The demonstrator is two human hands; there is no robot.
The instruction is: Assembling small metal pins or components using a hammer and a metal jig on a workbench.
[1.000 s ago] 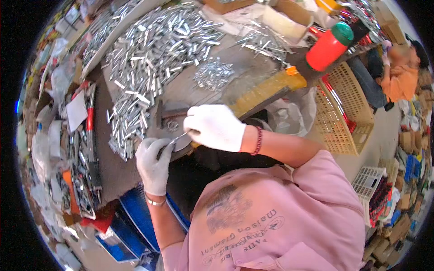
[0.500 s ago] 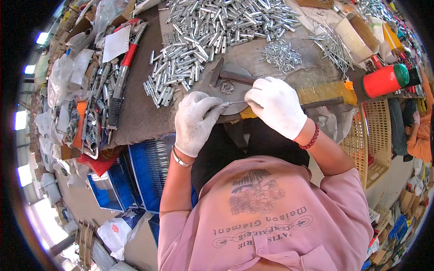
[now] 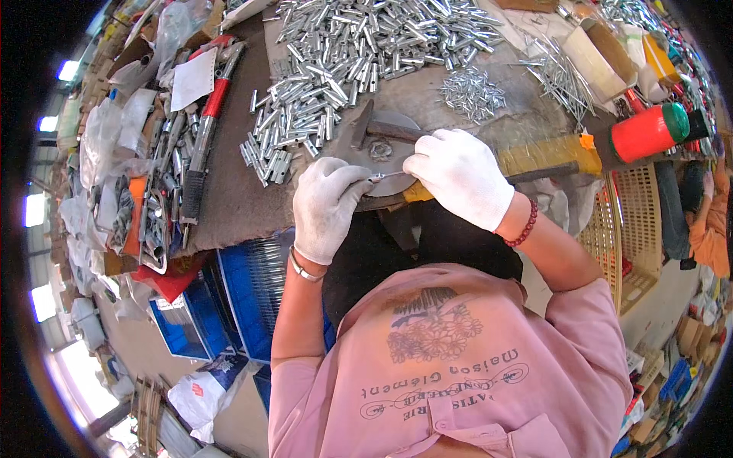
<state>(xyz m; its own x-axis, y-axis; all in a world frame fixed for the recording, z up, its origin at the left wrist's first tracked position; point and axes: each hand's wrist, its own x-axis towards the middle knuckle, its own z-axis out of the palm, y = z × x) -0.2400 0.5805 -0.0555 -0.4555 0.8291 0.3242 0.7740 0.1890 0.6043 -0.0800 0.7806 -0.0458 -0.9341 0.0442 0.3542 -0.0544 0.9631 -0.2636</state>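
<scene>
At the bench edge: both gloved hands meet over a round metal plate (image 3: 382,156) on a dark work surface (image 3: 229,206).
Left hand: the left hand (image 3: 327,204), in a white glove, has thumb and forefinger pressed together, pinching one end of a thin metal pin (image 3: 388,175).
Right hand: the right hand (image 3: 462,175), also gloved, has its fingers curled and closed on the pin's other end; a red bead bracelet (image 3: 523,226) sits on that wrist.
Pin: it lies level between the 2 hands, just above the plate's near rim.
Hammer: a hammer (image 3: 366,126) rests on the plate, head to the left.
Beyond: a wide heap of short silver tubes (image 3: 359,53); a smaller pile of pins (image 3: 472,93) to its right.
Far right: a red jar with a green lid (image 3: 645,131).
Left side: red-handled pliers (image 3: 210,99).
</scene>
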